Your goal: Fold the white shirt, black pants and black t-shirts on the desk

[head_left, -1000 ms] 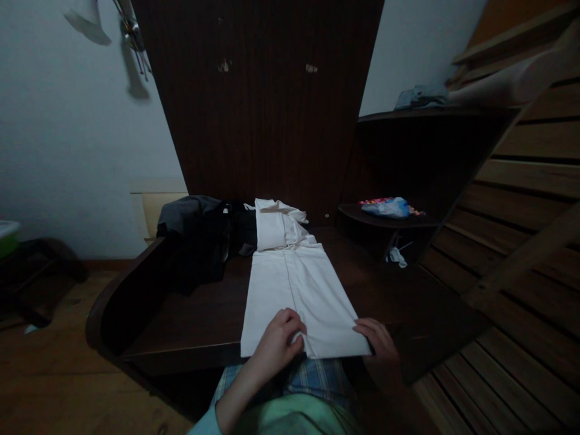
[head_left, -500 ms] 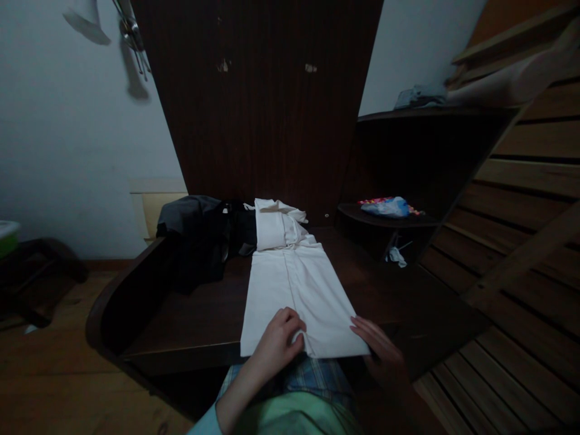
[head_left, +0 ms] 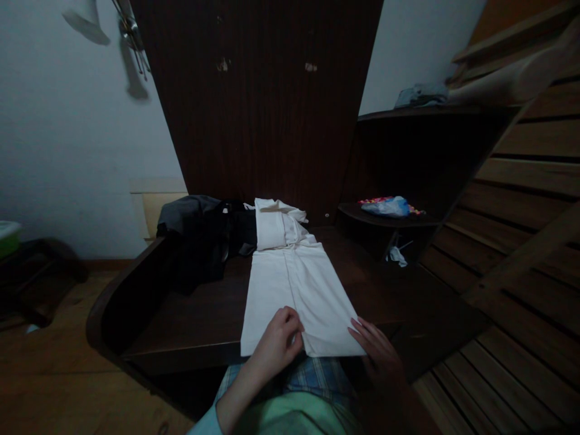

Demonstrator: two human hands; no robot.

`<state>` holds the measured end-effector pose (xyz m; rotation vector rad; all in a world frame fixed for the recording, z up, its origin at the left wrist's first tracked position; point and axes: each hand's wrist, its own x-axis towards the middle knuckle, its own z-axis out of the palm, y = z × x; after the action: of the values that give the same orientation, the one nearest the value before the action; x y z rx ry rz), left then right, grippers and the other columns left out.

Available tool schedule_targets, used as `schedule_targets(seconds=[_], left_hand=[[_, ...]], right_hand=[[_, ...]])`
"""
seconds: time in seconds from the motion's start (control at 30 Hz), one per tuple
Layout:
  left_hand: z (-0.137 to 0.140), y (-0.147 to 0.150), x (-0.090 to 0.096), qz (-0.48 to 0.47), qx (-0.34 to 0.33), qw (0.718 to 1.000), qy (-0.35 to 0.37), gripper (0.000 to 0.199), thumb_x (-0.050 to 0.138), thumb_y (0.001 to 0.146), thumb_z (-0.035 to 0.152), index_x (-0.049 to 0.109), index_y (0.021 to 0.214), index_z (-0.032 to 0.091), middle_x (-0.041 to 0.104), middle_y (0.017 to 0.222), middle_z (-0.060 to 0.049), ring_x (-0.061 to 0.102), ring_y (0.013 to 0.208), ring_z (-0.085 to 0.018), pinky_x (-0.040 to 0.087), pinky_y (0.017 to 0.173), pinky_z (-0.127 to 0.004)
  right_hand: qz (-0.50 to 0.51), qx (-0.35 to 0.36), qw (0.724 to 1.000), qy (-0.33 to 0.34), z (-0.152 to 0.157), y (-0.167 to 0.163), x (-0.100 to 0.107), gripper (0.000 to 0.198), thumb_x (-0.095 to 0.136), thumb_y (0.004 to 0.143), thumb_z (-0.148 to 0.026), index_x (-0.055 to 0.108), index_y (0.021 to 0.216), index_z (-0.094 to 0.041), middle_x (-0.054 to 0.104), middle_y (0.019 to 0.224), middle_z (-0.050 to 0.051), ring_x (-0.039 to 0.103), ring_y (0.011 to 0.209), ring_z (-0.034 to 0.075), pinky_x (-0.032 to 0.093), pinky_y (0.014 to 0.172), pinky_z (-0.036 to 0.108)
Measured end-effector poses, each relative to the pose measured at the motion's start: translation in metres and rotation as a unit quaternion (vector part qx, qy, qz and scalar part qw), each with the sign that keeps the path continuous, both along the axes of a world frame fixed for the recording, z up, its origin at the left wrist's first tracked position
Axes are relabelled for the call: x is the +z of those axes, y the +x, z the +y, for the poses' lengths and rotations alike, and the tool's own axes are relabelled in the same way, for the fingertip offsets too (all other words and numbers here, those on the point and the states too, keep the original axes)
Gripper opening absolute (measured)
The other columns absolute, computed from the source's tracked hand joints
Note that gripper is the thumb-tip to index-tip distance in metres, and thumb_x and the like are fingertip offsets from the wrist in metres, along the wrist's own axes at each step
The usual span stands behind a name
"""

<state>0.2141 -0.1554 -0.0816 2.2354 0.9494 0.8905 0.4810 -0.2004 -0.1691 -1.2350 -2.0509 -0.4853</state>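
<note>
Long, flat white-cloth garment (head_left: 292, 281): soft, light, we judge, best held along the hem (head_left: 333, 353) between our left fingers (head_left: 289, 315), curled narrow, grip unclear, and right fingers (head_left: 369, 336), loosely extended.

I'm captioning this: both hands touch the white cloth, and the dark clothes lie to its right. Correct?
One slip: the head view shows the dark clothes lying left of the white cloth. The left hand and right hand do touch it.
</note>
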Motion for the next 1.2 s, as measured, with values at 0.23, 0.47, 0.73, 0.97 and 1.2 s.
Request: schedule_targets(seconds=[0.23,0.47,0.73,0.97,1.2], left_hand=[[0.0,0.001,0.0,0.027,0.006,1.0,0.007,0.013,0.056,0.076,0.021,0.057,0.089,0.02,0.051,0.093,-0.005,0.048,0.092,-0.019,0.041,0.082,-0.031],[0.002,0.002,-0.007,0.049,0.011,0.999,0.014,0.027,0.055,0.078,0.021,0.055,0.105,0.022,0.05,0.097,-0.005,0.047,0.094,-0.02,0.042,0.083,-0.033],[0.001,0.004,-0.01,0.058,0.023,0.996,0.064,0.024,0.054,0.079,0.019,0.055,0.103,0.02,0.05,0.105,-0.008,0.046,0.101,-0.021,0.042,0.086,-0.037],[-0.001,0.004,-0.009,0.059,0.014,0.995,0.079,0.022,0.052,0.079,0.018,0.052,0.1,0.02,0.051,0.11,-0.008,0.045,0.106,-0.022,0.041,0.091,-0.04],[-0.003,0.004,-0.008,0.054,0.017,0.997,0.051,0.02,0.05,0.08,0.019,0.053,0.1,0.02,0.051,0.112,-0.009,0.045,0.108,-0.022,0.041,0.091,-0.039]], right_hand=[[-0.004,-0.006,1.0,-0.009,-0.002,-0.001,0.001,0.041,0.041,0.082,-0.029,0.047,0.122,-0.025,0.055,0.121,0.006,0.045,0.116,0.024,0.041,0.09,0.043],[0.016,-0.036,0.999,-0.023,-0.005,-0.002,0.004,0.041,0.043,0.083,-0.034,0.046,0.122,-0.023,0.057,0.118,0.006,0.048,0.113,0.024,0.039,0.091,0.044],[0.126,-0.063,0.989,-0.036,0.021,-0.014,0.044,0.022,0.042,0.084,-0.029,0.062,0.078,-0.021,0.066,0.076,0.005,0.06,0.074,0.019,0.045,0.07,0.033],[0.125,-0.011,0.966,-0.224,0.107,-0.063,0.116,0.021,0.043,0.081,-0.025,0.062,0.087,-0.018,0.065,0.082,0.005,0.058,0.074,0.015,0.042,0.069,0.025],[0.029,-0.129,0.922,-0.365,0.208,-0.112,0.126,0.034,0.048,0.078,-0.043,0.064,0.079,-0.014,0.067,0.084,0.011,0.06,0.076,0.02,0.039,0.061,0.025]])
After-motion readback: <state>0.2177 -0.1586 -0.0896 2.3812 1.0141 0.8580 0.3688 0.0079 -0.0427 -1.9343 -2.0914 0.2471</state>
